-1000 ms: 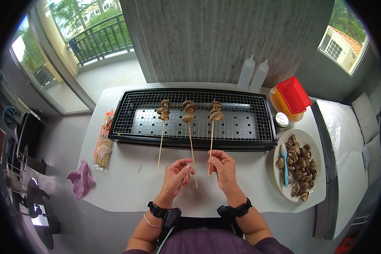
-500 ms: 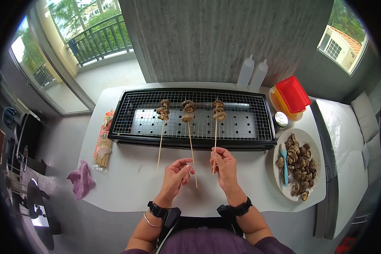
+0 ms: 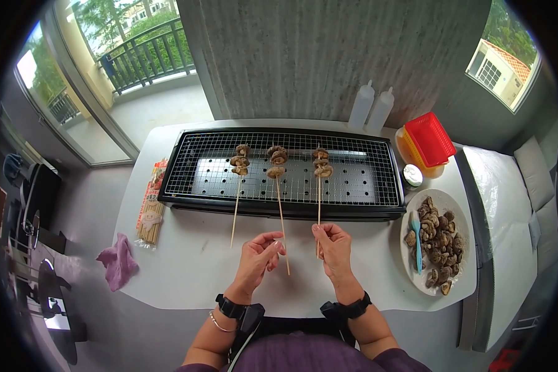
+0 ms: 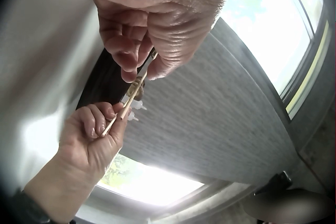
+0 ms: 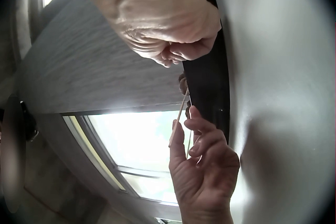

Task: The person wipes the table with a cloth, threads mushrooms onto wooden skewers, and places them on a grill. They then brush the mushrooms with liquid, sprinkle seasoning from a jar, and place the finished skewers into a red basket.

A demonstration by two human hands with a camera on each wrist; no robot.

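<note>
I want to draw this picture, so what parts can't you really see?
- Right skewer: its lower end is hidden by the right hand in the head view.
- Left hand: its grip on the middle skewer is too small there.
- Round tin: label too small.
- Mushrooms: blurred, left wrist view.

Grill (image 3: 279,170): black metal body, glossy, under fine wire mesh; skewers (image 3: 318,204): pale bare wood, matt; mushrooms (image 3: 437,239): brown, wrinkled, dull; plate (image 3: 462,217): white, smooth; table (image 3: 192,266): white, smooth, matt; cloth (image 3: 119,262): purple fabric, crumpled; basket (image 3: 429,137): red plastic; bottles (image 3: 370,108): translucent white plastic; wall (image 3: 328,56): grey, rough-textured.
</note>
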